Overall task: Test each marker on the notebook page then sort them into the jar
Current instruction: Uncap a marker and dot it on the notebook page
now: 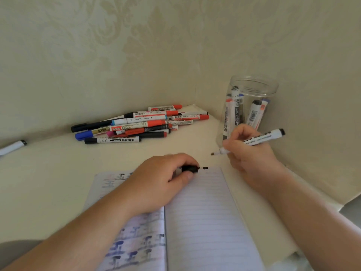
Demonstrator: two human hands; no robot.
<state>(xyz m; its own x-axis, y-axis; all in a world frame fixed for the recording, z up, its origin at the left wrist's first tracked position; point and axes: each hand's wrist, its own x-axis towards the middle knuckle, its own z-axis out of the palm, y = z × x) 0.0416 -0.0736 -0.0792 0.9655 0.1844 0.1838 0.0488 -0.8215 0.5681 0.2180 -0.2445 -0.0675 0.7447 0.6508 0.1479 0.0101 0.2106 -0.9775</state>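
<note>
An open lined notebook lies in front of me, with fresh black dots at the top of its right page and older ink marks on the left page. My right hand grips an uncapped white marker, tip pointing left just above the table beyond the page's top right corner. My left hand rests on the notebook and pinches a black cap. A clear jar with several markers inside stands behind my right hand.
A pile of several markers, red, black and blue, lies at the back of the cream table against the wall. One white marker lies alone at the far left. Walls close the corner on the right.
</note>
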